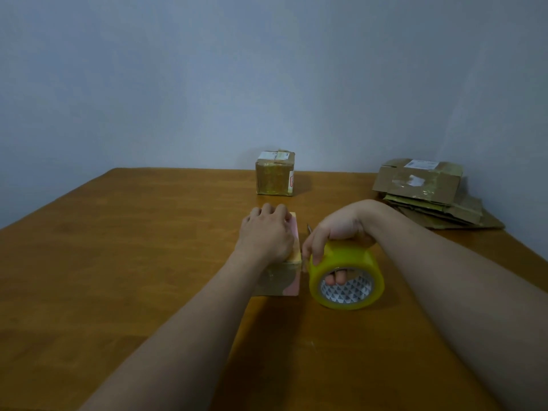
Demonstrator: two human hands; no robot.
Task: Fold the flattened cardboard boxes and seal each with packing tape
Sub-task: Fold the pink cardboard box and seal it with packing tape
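Left hand (265, 235) holds the box (280, 281); right hand (335, 229) grips tape roll (350, 256); label (273, 155) blurred.

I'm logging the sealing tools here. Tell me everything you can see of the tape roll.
The tape roll is wide, glossy yellowish tape on a white core printed with dark triangles. It stands on edge, seemingly on the wooden table, right of the small box, opening toward the camera. The right hand grips it from above, fingertips inside the core.

tape roll (351, 258) beside small box (280, 281)
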